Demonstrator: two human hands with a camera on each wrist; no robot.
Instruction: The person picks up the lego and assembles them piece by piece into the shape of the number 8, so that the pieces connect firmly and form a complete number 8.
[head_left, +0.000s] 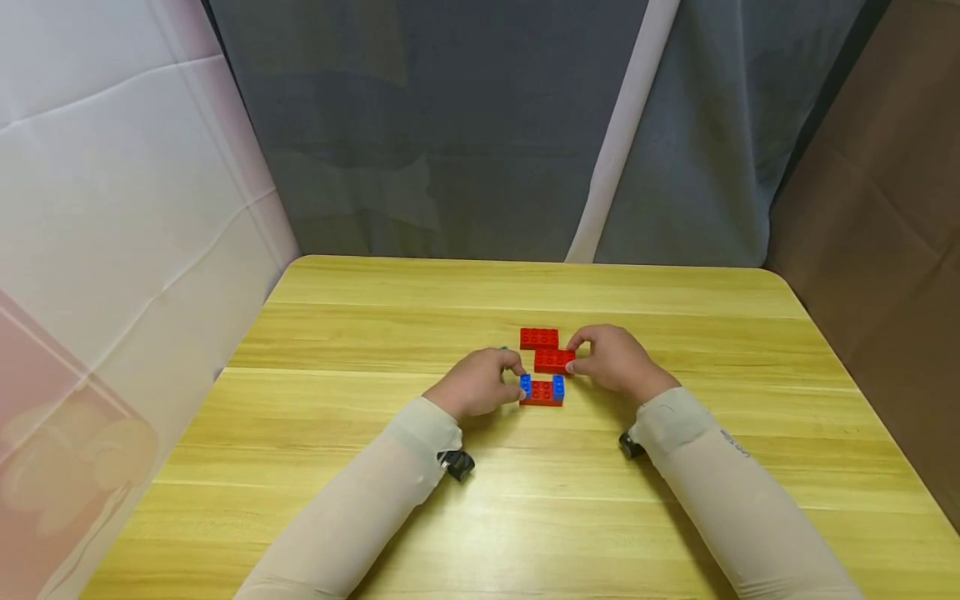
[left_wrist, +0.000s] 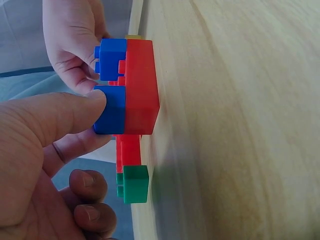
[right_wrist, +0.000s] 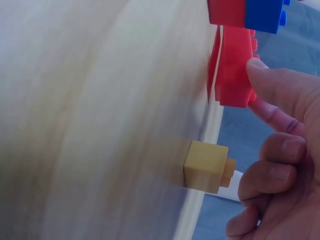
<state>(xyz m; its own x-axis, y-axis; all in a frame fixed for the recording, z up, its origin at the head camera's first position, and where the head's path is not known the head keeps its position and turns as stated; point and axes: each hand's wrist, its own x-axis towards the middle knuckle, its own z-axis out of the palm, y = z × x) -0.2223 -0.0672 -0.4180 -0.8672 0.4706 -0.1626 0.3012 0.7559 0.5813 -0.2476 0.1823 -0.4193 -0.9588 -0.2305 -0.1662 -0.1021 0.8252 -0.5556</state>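
Nearest the person lies a red brick [head_left: 542, 402] with a small blue brick on each end. My left hand [head_left: 480, 383] pinches the left blue brick [left_wrist: 112, 112] between thumb and index finger. The right blue brick [head_left: 558, 387] stands at the other end, untouched. Just behind, my right hand [head_left: 613, 360] pinches a second red brick [head_left: 552, 361] by its right end. In the right wrist view a thin gap shows under that red brick [right_wrist: 235, 70]. A third red brick [head_left: 538, 337] lies farther back, touched by neither hand.
A green brick [left_wrist: 136, 184] sits on the table left of the red ones, mostly hidden by the left hand in the head view. The right wrist view shows a yellow brick [right_wrist: 204, 167] near the right hand. Wood-grain tabletop [head_left: 337, 333] surrounds them, with cloth behind.
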